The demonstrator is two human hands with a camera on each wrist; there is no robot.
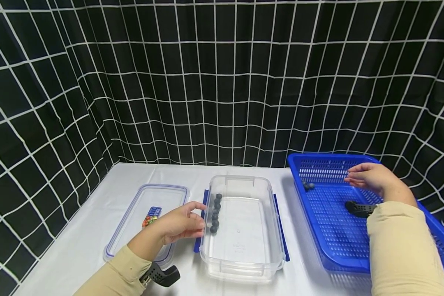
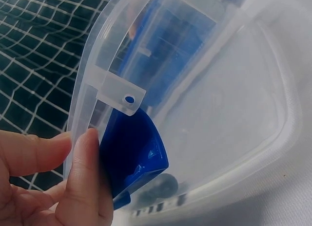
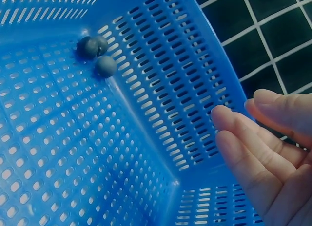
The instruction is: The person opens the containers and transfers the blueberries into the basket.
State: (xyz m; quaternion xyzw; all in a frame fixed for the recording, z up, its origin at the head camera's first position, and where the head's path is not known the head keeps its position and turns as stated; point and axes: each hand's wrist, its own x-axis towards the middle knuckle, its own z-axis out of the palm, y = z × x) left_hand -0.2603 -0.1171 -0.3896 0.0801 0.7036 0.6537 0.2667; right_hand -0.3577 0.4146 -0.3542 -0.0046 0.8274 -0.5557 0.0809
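Observation:
My left hand (image 1: 185, 222) is at the left wall of a clear plastic food container (image 1: 240, 263); thumb and fingers pinch its rim beside a hanging blue latch flap (image 2: 136, 158). Inside, several blueberries (image 1: 215, 217) form a row along the left wall. My right hand (image 1: 373, 179) hovers over a blue plastic basket (image 1: 318, 242), its fingers loosely bent with nothing between them. In the right wrist view, three blueberries (image 3: 105, 66) sit in a corner of the basket, apart from the fingertips (image 3: 225, 118).
A clear lid (image 1: 129, 222) with a blue seal and a printed label lies left of the container on the white table (image 1: 77, 242). Another blue latch flap (image 1: 281, 230) sticks out on the container's right side. A black gridded curtain (image 1: 225, 90) stands behind.

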